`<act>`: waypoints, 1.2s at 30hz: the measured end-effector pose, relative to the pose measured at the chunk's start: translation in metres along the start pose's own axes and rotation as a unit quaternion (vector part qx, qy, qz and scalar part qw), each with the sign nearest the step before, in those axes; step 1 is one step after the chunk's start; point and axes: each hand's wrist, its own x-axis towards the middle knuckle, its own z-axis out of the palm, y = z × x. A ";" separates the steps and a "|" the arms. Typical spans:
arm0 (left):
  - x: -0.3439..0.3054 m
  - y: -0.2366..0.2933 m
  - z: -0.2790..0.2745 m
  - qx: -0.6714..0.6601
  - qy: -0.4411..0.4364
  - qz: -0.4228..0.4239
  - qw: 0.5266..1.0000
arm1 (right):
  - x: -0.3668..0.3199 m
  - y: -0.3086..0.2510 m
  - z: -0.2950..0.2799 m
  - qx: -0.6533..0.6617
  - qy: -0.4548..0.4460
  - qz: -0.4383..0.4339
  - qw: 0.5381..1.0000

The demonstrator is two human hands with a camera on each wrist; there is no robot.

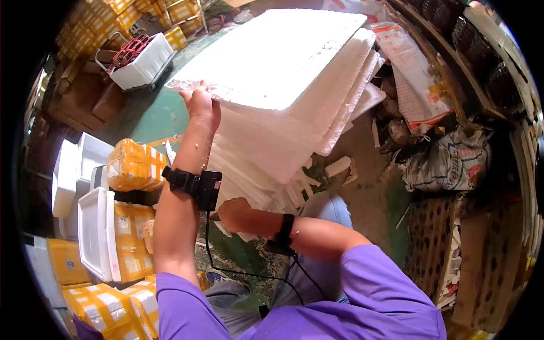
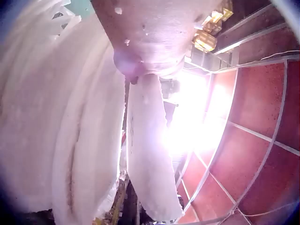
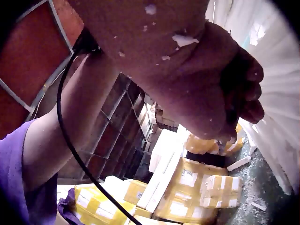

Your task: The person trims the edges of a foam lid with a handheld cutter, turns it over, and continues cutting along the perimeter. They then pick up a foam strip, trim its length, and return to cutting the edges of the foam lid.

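Though close by at far left, found the taped boxes (image 1: 136, 163) and white foam boxes (image 1: 92, 233) piled off to one side, perhaps to leave working room. Saw a white tub (image 1: 141, 67) set on wheels, presumably for easy moving. Found the left hand (image 1: 202, 106) clamped on the near edge of the top foam sheet (image 1: 272, 59), likely for control of a broad, light panel, with a gap from the foam sheets (image 1: 272, 136) beneath showing in the left wrist view. Saw the right hand (image 1: 235, 214) lower, curled in on itself with nothing visible inside, seemingly spared from the load. Noted a plastic sack (image 1: 447, 161) at far right, apparently kept out of the way.
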 end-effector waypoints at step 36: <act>-0.139 0.274 -0.585 0.513 0.743 0.155 0.402 | 0.047 -0.021 0.001 -0.018 0.039 0.070 0.997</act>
